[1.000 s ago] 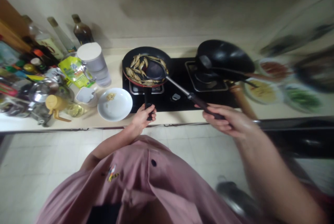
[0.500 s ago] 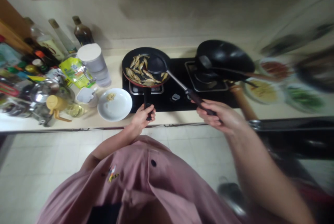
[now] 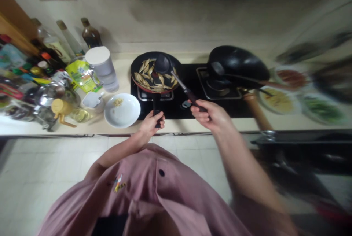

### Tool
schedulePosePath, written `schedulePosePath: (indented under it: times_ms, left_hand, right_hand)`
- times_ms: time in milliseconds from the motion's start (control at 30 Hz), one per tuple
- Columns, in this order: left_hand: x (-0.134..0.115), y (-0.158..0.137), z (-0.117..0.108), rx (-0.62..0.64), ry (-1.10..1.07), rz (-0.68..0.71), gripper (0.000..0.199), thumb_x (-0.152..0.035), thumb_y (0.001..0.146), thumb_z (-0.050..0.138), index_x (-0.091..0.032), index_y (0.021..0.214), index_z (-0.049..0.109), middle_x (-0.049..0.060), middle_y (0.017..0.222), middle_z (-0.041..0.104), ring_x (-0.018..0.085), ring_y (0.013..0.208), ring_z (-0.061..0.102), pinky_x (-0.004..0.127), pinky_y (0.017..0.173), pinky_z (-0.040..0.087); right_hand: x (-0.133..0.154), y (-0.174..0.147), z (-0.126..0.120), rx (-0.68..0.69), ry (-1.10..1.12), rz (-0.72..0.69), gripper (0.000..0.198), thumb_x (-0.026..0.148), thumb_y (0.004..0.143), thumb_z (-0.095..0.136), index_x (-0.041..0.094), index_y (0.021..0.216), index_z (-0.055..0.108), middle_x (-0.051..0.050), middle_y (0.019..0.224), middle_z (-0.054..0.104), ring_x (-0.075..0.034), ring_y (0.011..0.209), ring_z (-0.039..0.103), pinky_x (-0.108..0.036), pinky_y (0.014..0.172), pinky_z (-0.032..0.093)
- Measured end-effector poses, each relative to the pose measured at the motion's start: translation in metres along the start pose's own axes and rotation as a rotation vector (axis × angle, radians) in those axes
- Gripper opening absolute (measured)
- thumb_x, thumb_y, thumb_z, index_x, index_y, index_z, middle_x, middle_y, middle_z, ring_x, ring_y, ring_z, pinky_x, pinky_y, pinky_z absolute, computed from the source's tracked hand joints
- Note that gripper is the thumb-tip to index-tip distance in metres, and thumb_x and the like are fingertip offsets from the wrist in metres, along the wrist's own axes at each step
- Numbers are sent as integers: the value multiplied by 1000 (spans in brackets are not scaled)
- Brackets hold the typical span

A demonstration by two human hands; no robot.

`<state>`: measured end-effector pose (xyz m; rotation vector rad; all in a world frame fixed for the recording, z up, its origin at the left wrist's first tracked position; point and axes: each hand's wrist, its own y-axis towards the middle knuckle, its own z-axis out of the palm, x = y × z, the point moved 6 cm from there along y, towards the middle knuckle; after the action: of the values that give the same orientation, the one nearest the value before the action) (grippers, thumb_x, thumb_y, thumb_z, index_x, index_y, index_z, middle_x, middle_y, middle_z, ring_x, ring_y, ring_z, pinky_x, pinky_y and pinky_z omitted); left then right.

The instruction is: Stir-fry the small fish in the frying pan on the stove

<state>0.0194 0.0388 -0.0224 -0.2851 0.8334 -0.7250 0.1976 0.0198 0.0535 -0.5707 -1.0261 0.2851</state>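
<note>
My left hand (image 3: pixel 153 122) is closed round the black handle of a frying pan (image 3: pixel 176 63), which sits on the left burner of the stove. Several small browned fish (image 3: pixel 142 80) lie spread over the pan's floor. In my right hand (image 3: pixel 209 113) is the dark grip of a spatula (image 3: pixel 163 63); its broad black blade is over the fish in the pan's right half. Whether the blade touches them I cannot tell. Left of the pan handle, a white plate (image 3: pixel 129 113) holds a little chopped pale food (image 3: pixel 118 102).
A black wok (image 3: pixel 238 62) rests on the right burner. Plates of yellow shreds (image 3: pixel 280 100), green pieces (image 3: pixel 321 107) and reddish food (image 3: pixel 291 76) stand at right. A canister (image 3: pixel 103 69), a green-yellow pouch (image 3: pixel 82 76), a yellow-topped oil bottle (image 3: pixel 61 110) and other bottles crowd the left.
My right hand has moved left, nearer the pan, and the spatula blade has shifted up and left over the fish. The left hand still grips the pan handle. The view has shifted slightly.
</note>
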Motion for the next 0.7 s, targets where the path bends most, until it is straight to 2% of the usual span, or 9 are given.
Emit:
schedulePosePath:
  times_ms: [300, 433, 700]
  left_hand:
    - [2, 3, -2, 14, 13, 2, 34, -25, 70, 75, -17, 82, 44, -1, 66, 53, 3, 47, 41, 16, 45, 29]
    - [3, 3, 0, 24, 10, -9, 33, -25, 71, 75, -17, 81, 44, -1, 65, 52, 4, 47, 41, 16, 45, 28]
    - [4, 3, 0, 22, -1, -20, 34, -27, 70, 76, -16, 79, 45, 0, 66, 53, 4, 47, 43, 17, 45, 29]
  right_hand:
    - [-6, 32, 29, 7, -57, -97, 18, 18, 72, 61, 16, 82, 47, 5, 54, 43, 0, 39, 26, -11, 35, 13]
    - [-3, 25, 33, 24, -137, -170, 25, 22, 69, 66, 18, 83, 45, 6, 54, 44, -1, 38, 27, -13, 35, 14]
    - [-9, 11, 29, -3, -231, -110, 26, 24, 67, 67, 19, 79, 44, 5, 54, 46, -2, 38, 27, -15, 34, 13]
